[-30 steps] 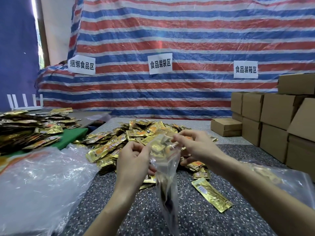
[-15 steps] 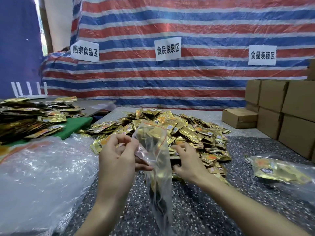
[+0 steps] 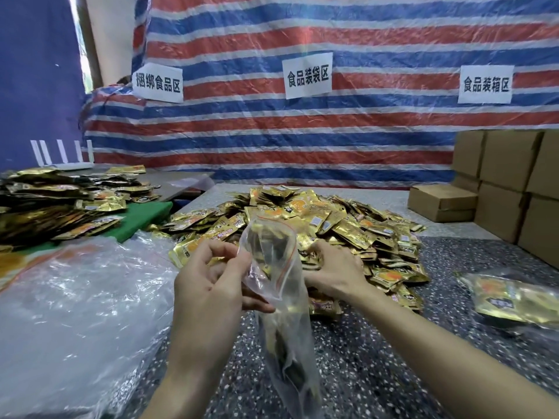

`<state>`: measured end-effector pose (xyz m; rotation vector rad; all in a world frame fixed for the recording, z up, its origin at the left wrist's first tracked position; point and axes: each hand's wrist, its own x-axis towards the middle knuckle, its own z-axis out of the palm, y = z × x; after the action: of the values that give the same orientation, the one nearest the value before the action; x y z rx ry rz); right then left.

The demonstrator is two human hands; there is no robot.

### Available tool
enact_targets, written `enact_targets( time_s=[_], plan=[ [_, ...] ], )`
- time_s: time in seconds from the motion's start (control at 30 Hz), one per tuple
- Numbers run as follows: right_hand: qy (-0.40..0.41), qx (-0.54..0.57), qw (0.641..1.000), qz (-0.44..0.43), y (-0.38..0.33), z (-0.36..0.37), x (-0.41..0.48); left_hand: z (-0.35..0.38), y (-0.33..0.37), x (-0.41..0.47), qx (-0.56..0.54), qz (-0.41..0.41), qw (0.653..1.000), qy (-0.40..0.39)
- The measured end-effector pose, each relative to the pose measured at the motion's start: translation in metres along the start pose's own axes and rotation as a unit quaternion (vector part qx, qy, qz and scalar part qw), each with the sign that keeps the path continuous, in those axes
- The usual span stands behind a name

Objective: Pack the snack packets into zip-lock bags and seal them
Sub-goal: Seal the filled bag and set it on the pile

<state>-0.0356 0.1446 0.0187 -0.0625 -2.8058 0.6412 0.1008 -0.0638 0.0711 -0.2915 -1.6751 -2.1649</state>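
Observation:
A clear zip-lock bag [image 3: 279, 297] with a red seal strip hangs upright in front of me, its mouth gaping open. My left hand [image 3: 211, 285] pinches the bag's left rim near the top. Dark and gold packets show low inside the bag. My right hand [image 3: 335, 270] reaches past the bag into the big pile of gold snack packets [image 3: 326, 225], fingers curled on packets at the pile's near edge. The bag hides part of that hand's fingers.
A filled zip-lock bag [image 3: 511, 297] lies on the speckled table [image 3: 393, 352] at the right. Crumpled clear plastic [image 3: 75, 313] covers the left. More gold packets [image 3: 54, 204] lie on a green mat. Cardboard boxes [image 3: 508, 189] stack at the right.
My right hand let go of the bag's top and dropped forward into the packet pile. The left hand keeps the bag, whose mouth now hangs open. The view tilted down.

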Motion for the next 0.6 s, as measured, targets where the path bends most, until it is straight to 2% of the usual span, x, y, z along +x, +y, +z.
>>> enact_targets(
  time_s=[0.17, 0.3, 0.43, 0.53, 0.6],
  plan=[
    [0.025, 0.022, 0.99, 0.134, -0.024, 0.011, 0.016, 0.003, -0.001, -0.004, 0.011, -0.009, 1.0, -0.009],
    [0.042, 0.043, 0.983, 0.172, -0.034, 0.016, 0.029, 0.001, 0.0, -0.005, 0.027, -0.017, 0.999, -0.005],
    [0.051, 0.177, 0.967, 0.178, -0.03, -0.009, 0.03, -0.003, 0.001, -0.005, 0.047, -0.015, 0.999, -0.003],
    [0.017, 0.318, 0.926, 0.205, -0.019, -0.04, 0.036, -0.003, -0.001, -0.004, 0.046, -0.017, 0.999, 0.001],
    [-0.021, 0.417, 0.878, 0.236, -0.012, -0.062, 0.039, -0.001, -0.002, -0.004, 0.046, -0.021, 0.999, 0.0]
  ],
)
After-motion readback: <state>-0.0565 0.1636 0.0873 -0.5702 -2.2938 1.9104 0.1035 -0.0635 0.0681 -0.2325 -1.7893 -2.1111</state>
